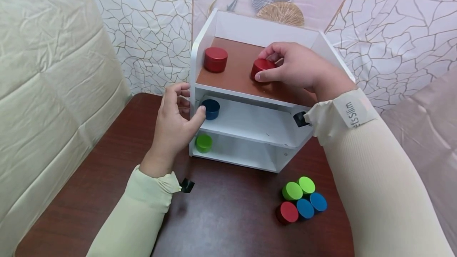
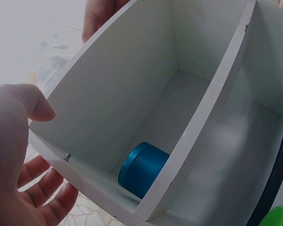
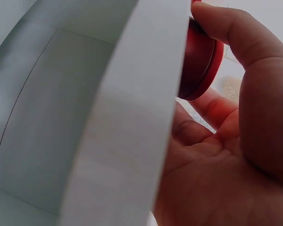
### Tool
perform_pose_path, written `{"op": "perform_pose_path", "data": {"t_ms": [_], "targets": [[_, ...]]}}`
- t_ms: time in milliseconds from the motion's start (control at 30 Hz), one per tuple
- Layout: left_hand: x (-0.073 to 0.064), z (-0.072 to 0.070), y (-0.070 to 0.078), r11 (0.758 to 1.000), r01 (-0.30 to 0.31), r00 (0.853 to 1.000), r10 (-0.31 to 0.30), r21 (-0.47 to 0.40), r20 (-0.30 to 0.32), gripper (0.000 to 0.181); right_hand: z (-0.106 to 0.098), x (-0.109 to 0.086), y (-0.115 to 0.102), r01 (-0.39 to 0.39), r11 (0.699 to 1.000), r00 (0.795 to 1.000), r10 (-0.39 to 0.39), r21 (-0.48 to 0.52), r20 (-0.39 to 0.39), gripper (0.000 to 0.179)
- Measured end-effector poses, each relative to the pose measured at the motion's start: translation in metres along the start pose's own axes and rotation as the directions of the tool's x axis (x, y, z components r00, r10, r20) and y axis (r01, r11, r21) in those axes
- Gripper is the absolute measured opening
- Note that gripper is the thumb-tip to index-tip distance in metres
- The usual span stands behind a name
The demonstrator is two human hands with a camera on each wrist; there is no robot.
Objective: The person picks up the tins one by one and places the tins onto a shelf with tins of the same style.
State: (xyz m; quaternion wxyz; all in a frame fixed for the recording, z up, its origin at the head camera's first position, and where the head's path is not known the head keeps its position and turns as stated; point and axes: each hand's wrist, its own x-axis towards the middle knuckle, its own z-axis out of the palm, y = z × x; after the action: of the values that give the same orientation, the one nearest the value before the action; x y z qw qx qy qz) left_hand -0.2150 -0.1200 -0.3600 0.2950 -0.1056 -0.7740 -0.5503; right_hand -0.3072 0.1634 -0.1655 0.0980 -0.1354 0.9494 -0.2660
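A small white shelf unit (image 1: 246, 128) with a brown top deck stands on the table. My right hand (image 1: 300, 66) pinches a red round tin (image 1: 262, 68) between thumb and fingers at that top deck. In the right wrist view, the red tin (image 3: 200, 61) is partly hidden behind a white board. My left hand (image 1: 173, 122) holds the unit's left side, thumb at the front edge and fingers along the outside. A blue round tin (image 2: 144, 169) sits on the middle shelf near that thumb. Another red tin (image 1: 216, 59) stands at the top deck's left.
On the bottom shelf, a green tin (image 1: 204, 143) sits at the left. Right of centre on the dark brown table (image 1: 221, 209), a cluster holds two green tins (image 1: 292, 191), two blue tins (image 1: 305, 208) and a red tin (image 1: 287, 212). Patterned cloth (image 1: 143, 23) hangs behind.
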Motion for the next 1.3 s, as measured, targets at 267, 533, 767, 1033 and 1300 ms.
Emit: {"op": "perform_pose_path", "data": {"t_ms": [267, 533, 767, 1033, 1300], "targets": [[0.0007, 0.0006, 0.0002, 1.0, -0.002, 1.0, 0.002, 0.002, -0.007, 0.063, 0.0009, -0.0019, -0.0009, -0.001, 1.0, 1.0, 0.001, 0.003, 0.017, 0.06], [0.0011, 0.0015, -0.0004, 1.0, -0.002, 1.0, 0.002, -0.002, -0.005, 0.063, 0.0019, -0.0018, 0.0006, 0.004, 1.0, 0.999, -0.005, 0.021, 0.05, 0.068], [0.0008, 0.0024, 0.0005, 1.0, 0.008, 1.0, -0.008, -0.005, 0.0, 0.063, 0.0018, -0.0011, 0.0029, 0.009, 0.999, 0.998, -0.011, 0.033, 0.057, 0.074], [0.0004, 0.0015, -0.0004, 1.0, 0.001, 1.0, -0.001, -0.005, 0.0, 0.063, 0.0055, -0.0035, 0.0058, 0.027, 0.997, 0.999, -0.029, 0.075, 0.024, 0.076], [-0.0003, 0.0008, 0.0, 1.0, 0.0, 1.0, 0.0, -0.006, -0.003, 0.063, 0.0079, -0.0079, 0.0069, 0.067, 0.994, 0.998, -0.065, 0.089, -0.026, 0.083]]}}
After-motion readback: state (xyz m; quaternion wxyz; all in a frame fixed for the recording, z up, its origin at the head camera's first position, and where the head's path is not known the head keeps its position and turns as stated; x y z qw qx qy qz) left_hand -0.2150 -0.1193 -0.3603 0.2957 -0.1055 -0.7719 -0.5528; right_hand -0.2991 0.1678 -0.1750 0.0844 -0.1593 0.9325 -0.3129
